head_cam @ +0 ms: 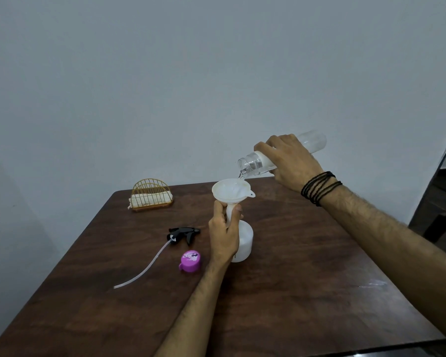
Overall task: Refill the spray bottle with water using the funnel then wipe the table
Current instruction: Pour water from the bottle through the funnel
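Left hand (223, 234) is wrapped around the stem of the white plastic funnel (232, 191), which sits in the neck of the squat white plastic spray bottle (245, 243) standing mid-table. Right hand (290, 161) grips a clear plastic water bottle (255, 164) tipped mouth-down over the funnel, water trickling in. On the dark brown wooden table (307, 279), left of the bottle, lie the black trigger sprayer head (183, 234) with its tube and a purple cap (190, 261). A gold wire holder (151, 198) with a folded cloth sits at the far corner.

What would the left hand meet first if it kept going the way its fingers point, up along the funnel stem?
Probably the underside of the funnel bowl: the left hand grips the stem right below it, fingertips nearly at the flare. Beyond that sits the tilted water bottle mouth, though depth is unclear.
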{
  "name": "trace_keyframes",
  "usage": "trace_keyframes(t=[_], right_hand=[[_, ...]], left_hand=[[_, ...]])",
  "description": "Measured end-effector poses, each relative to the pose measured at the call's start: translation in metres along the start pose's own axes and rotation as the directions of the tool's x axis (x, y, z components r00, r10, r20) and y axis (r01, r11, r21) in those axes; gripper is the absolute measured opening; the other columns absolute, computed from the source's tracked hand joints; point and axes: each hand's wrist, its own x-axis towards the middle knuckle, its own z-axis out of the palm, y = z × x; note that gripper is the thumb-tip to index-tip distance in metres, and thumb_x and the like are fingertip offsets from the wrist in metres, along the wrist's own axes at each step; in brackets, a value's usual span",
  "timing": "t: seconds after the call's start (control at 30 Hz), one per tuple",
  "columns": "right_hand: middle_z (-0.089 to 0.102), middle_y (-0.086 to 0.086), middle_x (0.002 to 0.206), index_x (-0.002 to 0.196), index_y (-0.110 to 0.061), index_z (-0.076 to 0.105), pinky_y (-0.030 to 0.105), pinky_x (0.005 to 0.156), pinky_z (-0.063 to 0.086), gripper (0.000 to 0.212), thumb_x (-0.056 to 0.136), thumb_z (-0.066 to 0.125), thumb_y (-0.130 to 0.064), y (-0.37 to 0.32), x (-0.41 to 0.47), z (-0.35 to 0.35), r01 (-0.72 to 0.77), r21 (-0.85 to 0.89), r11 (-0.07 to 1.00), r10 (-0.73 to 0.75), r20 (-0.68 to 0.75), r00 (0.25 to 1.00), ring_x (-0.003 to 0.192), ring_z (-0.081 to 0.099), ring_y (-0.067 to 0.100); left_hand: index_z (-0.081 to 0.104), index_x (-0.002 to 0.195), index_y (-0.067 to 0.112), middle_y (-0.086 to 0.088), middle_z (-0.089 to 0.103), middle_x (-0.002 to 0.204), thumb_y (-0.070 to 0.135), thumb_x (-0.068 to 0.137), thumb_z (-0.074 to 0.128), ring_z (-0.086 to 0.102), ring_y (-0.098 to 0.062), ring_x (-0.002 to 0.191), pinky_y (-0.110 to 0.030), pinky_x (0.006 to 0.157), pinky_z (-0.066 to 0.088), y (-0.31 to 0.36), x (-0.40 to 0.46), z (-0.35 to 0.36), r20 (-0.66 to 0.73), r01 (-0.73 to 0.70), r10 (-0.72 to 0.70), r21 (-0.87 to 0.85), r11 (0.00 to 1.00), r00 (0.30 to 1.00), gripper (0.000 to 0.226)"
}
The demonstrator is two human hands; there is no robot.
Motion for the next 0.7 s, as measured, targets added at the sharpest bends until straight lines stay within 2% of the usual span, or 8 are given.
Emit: trace_keyframes(t=[0.1, 0.2, 0.37, 0.7], right_hand=[[0.058, 0.007, 0.112, 0.128, -0.017, 0.054, 0.041, 0.098, 0.037, 0.055, 0.077, 0.061, 0.001, -0.0002, 0.0003, 0.0002, 0.008, -0.006, 1.000, -0.008, -0.001, 1.000, 0.101, 0.054, 0.029], [0.057, 0.007, 0.113, 0.129, -0.017, 0.053, 0.041, 0.099, 0.037, 0.055, 0.078, 0.062, 0.000, -0.0001, 0.0011, -0.0004, 0.011, -0.011, 1.000, -0.011, 0.000, 1.000, 0.103, 0.054, 0.029], [0.058, 0.008, 0.113, 0.128, -0.017, 0.054, 0.041, 0.099, 0.037, 0.053, 0.078, 0.060, 0.001, -0.0010, 0.0015, -0.0016, 0.025, -0.023, 0.999, -0.025, -0.015, 1.000, 0.102, 0.054, 0.030], [0.059, 0.008, 0.112, 0.125, -0.017, 0.057, 0.040, 0.099, 0.037, 0.049, 0.079, 0.063, 0.002, -0.0022, 0.0044, -0.0021, 0.054, -0.056, 0.997, -0.058, -0.064, 0.996, 0.102, 0.054, 0.029]], left_hand=[[0.052, 0.110, 0.045, 0.020, 0.074, 0.090, 0.044, 0.099, 0.055, 0.073, -0.003, 0.081, -0.015, 0.069, 0.054, 0.0004, 0.0000, -0.0005, -0.006, -0.014, 0.014, -0.016, 1.000, 1.000, 0.012], [0.052, 0.109, 0.048, 0.020, 0.074, 0.090, 0.044, 0.099, 0.055, 0.073, -0.004, 0.080, -0.013, 0.069, 0.052, 0.0004, 0.0001, 0.0000, -0.009, -0.019, 0.018, -0.024, 1.000, 1.000, 0.011], [0.057, 0.106, 0.030, 0.013, 0.075, 0.085, 0.040, 0.098, 0.058, 0.074, -0.005, 0.079, -0.012, 0.068, 0.050, -0.0029, 0.0002, 0.0010, -0.014, -0.001, 0.000, -0.051, 0.999, 1.000, 0.012], [0.056, 0.110, 0.032, 0.017, 0.074, 0.086, 0.045, 0.098, 0.055, 0.072, -0.003, 0.081, -0.010, 0.068, 0.049, -0.0020, 0.0002, 0.0009, -0.005, -0.011, 0.011, -0.036, 0.999, 1.000, 0.018]])
